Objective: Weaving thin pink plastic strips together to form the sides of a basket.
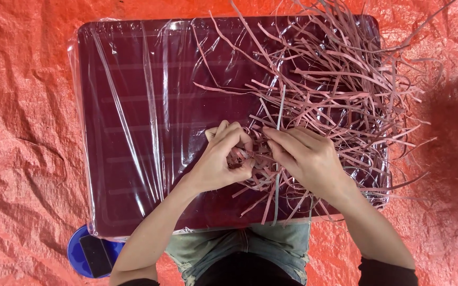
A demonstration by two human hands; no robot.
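Pink strips (255, 153) between both hands' fingers (239, 139)

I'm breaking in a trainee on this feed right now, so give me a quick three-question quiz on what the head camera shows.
1. True or false: both the left hand and the right hand are working in the pile of pink strips.
2. Multiple choice: the dark maroon board is covered with A) clear plastic film, B) newspaper, C) a towel.
3. What lies at the board's lower left corner, on the orange tarp?

Key:
1. True; the fingers of both hands pinch strips where they meet.
2. A.
3. A round blue object with a dark phone on it.
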